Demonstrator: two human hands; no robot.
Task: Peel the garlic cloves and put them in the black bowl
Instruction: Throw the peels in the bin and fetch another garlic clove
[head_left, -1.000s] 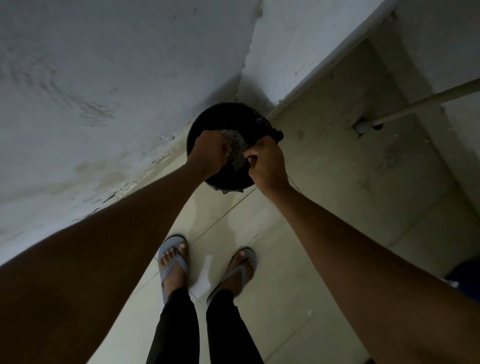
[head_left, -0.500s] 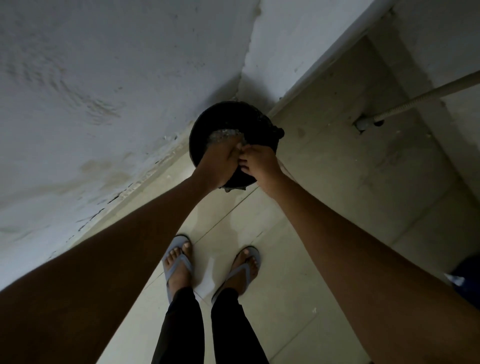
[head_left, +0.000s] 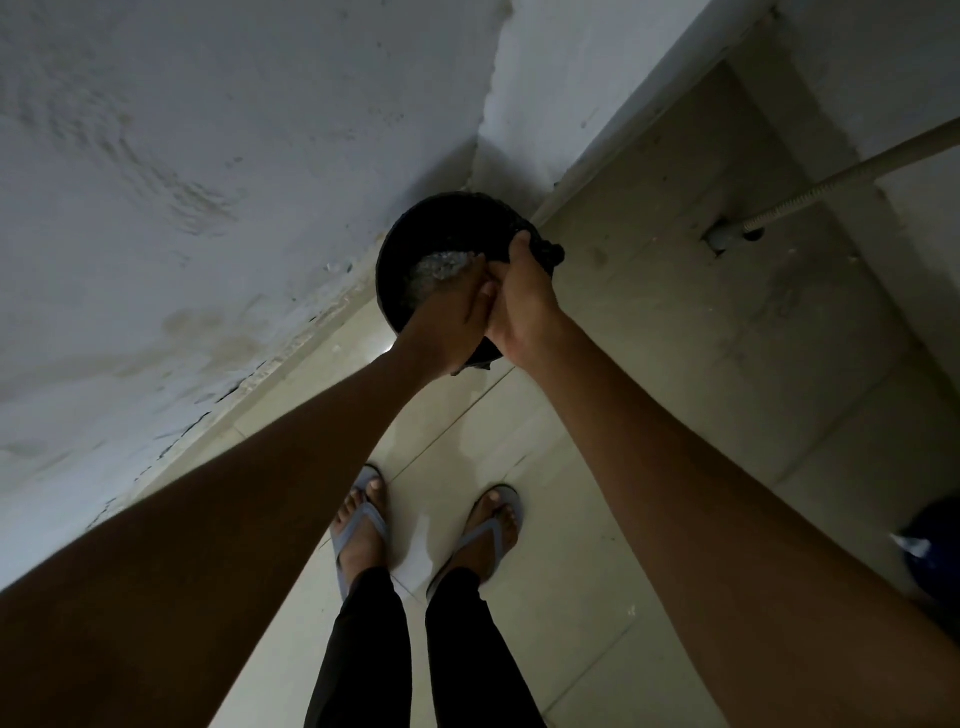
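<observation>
Black bowl (head_left: 410, 244), judged rigid and light, is gripped at its rim by right hand (head_left: 522, 304); left hand (head_left: 452, 325) grip cannot be told.

We only get our own body from the shoulders down here. Both arms are bare, no sleeves, no watch or bands on the wrists. Left hand (head_left: 457, 322) and right hand (head_left: 524, 306) have no rings or gloves that we can make out, though it's pretty dim. Well below the hands, we're wearing black trousers (head_left: 415, 654), slim cut down to the ankles, and light blue-grey flip-flops (head_left: 363, 525) with thong straps, toes showing.
</observation>
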